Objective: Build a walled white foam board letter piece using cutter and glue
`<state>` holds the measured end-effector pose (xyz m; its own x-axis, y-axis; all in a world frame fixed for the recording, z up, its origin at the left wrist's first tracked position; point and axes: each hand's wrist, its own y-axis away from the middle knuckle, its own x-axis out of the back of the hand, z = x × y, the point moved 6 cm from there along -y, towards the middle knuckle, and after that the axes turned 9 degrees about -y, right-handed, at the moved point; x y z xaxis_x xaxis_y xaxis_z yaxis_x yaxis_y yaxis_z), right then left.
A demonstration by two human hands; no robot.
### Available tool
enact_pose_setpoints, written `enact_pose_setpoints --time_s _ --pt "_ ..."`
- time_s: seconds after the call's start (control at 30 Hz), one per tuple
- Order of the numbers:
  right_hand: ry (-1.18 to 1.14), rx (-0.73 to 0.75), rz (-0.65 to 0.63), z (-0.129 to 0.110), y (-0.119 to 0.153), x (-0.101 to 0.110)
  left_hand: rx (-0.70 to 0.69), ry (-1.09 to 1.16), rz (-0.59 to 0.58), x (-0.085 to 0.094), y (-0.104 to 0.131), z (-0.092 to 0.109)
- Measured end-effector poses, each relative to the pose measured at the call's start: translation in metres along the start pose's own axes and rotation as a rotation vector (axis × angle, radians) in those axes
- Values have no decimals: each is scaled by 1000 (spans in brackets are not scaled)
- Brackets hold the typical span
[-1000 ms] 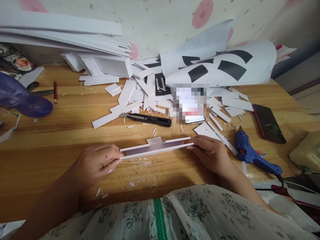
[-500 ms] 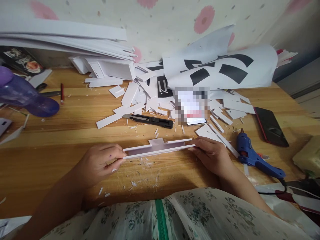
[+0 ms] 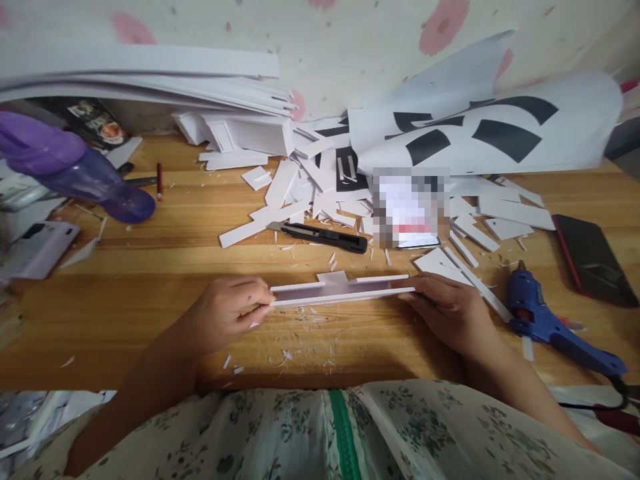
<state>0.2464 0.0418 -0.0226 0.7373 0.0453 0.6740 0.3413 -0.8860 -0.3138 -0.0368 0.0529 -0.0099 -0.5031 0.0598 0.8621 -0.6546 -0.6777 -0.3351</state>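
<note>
A long white foam-board piece (image 3: 345, 291) with raised edges and a small tab at its far side is held level above the wooden table. My left hand (image 3: 233, 308) pinches its left end between thumb and fingers. At the right end, my right hand (image 3: 447, 307) grips it, thumb below and fingers over the end. Just beyond the piece lies a black utility knife (image 3: 325, 237) with its blade pointing left. A blue glue gun (image 3: 555, 323) rests to the right of my right hand.
White offcuts (image 3: 283, 183) are heaped behind the knife, beside a lit phone (image 3: 410, 217). Rolled printed paper (image 3: 490, 127) and stacked white strips (image 3: 150, 83) line the wall. A purple bottle (image 3: 75, 163) lies left; a dark phone (image 3: 595, 260) is at right.
The view has shifted, so the table things and both hands appear further right. Both hands keep their hold on the white piece, which looks slightly more edge-on.
</note>
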Motion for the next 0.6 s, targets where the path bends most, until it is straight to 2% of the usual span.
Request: enact_pose_setpoints --time_s 0.47,0.6 --pt "119 25 18 -4 -3 1 77 42 -13 0 -1 -1" --pt "122 54 19 -5 -3 1 62 31 -3 1 -2 1"
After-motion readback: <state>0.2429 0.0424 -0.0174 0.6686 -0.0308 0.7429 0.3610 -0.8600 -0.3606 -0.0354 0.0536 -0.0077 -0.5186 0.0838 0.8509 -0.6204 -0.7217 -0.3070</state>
